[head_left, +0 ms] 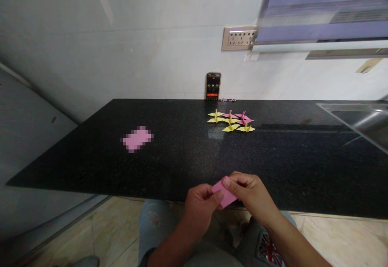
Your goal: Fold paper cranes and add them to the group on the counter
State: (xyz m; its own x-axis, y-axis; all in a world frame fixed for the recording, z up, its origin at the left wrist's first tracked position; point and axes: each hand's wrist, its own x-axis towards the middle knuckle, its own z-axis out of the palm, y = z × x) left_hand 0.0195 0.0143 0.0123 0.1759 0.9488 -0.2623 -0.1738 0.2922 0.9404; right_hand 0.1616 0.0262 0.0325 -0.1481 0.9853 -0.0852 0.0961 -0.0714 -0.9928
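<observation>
Head view: the left hand [198, 207] pinches the lower left of a folded pink paper [228, 199] between thumb and fingers; the right hand [257, 196] pinches its upper right likewise. The paper is at the near edge of the black speckled countertop [176, 158]. Beyond it, yellow origami cranes [230, 128] and pink origami cranes [244, 121] stand closely grouped. Behind them, a smartphone [212, 91] is upright by the wall [169, 65], displaying 00:38:09. At left lies a pink item [138, 139], pixelated, details unreadable.
</observation>
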